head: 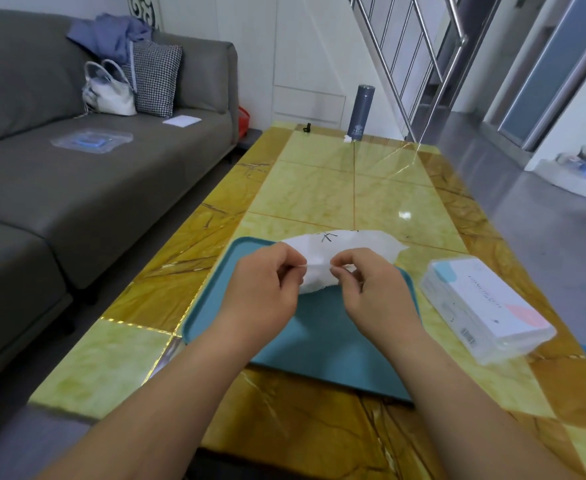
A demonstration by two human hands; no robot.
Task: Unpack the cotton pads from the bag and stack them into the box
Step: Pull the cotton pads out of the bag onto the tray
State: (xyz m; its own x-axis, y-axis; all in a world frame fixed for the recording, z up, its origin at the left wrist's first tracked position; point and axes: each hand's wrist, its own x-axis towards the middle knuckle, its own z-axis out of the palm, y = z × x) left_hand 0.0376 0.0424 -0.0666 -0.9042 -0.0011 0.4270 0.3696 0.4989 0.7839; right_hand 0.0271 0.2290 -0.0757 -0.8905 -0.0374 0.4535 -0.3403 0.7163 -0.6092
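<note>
A white plastic bag of cotton pads (347, 251) with black lettering is held just above the far part of a teal tray (319, 337). My left hand (267, 285) pinches the bag's near edge on the left, and my right hand (367, 289) pinches the same edge a little to the right. Both hands have curled fingers. A clear lidded box (485, 306) with a white, pink and blue label lies on the table to the right of the tray, apart from both hands.
The tray rests on a glossy yellow marble table (353, 188). A grey flask (360, 112) stands at the table's far end. A grey sofa (76, 150) with a white handbag (109, 95) and a cushion runs along the left.
</note>
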